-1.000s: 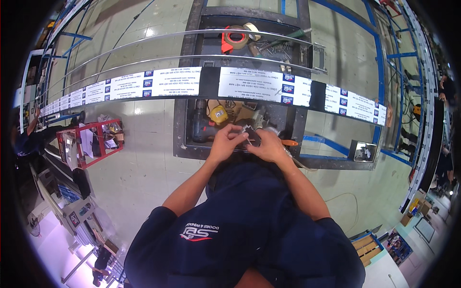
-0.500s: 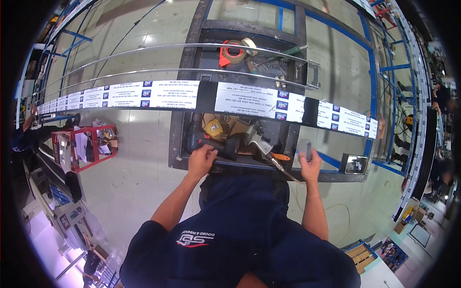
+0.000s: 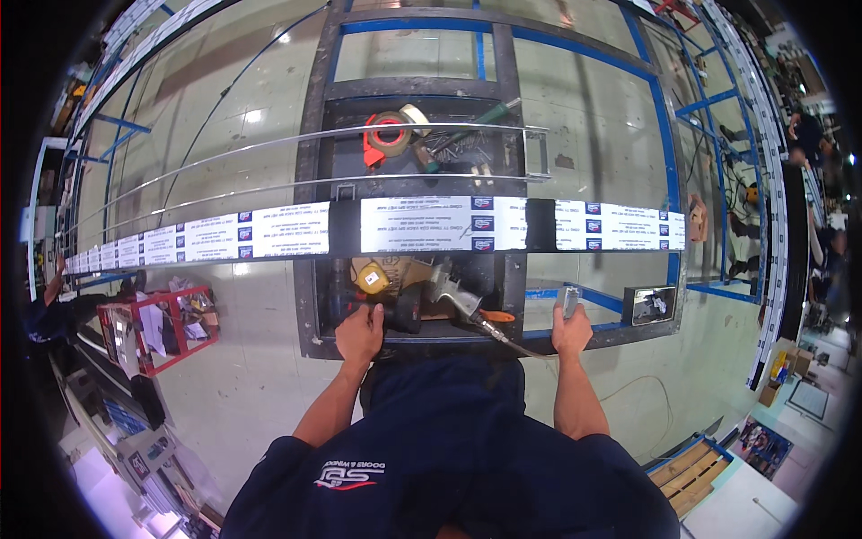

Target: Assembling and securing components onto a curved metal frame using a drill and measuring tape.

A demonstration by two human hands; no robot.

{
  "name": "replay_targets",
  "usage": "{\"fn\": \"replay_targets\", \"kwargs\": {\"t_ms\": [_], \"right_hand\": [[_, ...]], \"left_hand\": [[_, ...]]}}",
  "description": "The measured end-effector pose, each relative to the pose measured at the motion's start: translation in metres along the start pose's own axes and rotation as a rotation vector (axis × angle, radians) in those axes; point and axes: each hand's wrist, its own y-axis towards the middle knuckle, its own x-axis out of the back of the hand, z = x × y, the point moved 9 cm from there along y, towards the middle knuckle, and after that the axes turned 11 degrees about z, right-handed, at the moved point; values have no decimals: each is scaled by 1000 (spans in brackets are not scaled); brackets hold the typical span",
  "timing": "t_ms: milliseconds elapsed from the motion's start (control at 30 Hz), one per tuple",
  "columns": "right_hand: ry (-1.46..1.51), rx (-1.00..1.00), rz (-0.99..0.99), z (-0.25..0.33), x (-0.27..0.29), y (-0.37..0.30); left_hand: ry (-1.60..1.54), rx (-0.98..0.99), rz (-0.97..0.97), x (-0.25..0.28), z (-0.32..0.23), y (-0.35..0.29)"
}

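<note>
A long film-wrapped bar (image 3: 431,225), white with two dark bands (image 3: 540,225), lies across the dark-framed worktop (image 3: 620,338) and serves as the landmark. On its near side, slightly right of the right-hand band, the person's right hand (image 3: 572,331) has its grip closed around a small grey block (image 3: 568,302), which sticks up above the fingers. The left hand (image 3: 360,332) is on the bar's near side too, left of the block, its fingers curled and thumb raised; whether that grip holds anything cannot be told. Just beside it is a dark power tool (image 3: 405,310), partly hidden. Between this hand and the bar sits a yellow tape measure (image 3: 369,277). Also on the near side, between the hands, are a silver air tool (image 3: 458,295) with a hose fitting and an orange-handled tool (image 3: 496,316). Beyond the bar lie a red tape dispenser (image 3: 373,151), loose screws (image 3: 442,144) and a slim metal profile (image 3: 431,128).
</note>
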Motion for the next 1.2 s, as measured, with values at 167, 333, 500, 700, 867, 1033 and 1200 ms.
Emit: {"fn": "replay_targets", "kwargs": {"t_ms": [167,333,500,700,867,1033,1200], "right_hand": [[-46,-41,37,11,2,6],[-98,-39,123,24,-8,9],[-84,-92,113,3,-7,-5],[-71,49,121,9,-15,3],[-239,99,140,-33,-47,28],[-237,139,36,12,-8,5],[-462,443,146,9,-32,3]], "left_hand": [[106,58,54,-9,4,9],[87,112,70,7,12,-5],[78,133,179,-8,15,4],[33,160,163,-13,28,-12],[4,166,177,-10,28,-6],[-5,160,162,-8,28,-6],[-6,155,165,-5,27,-7]]}}
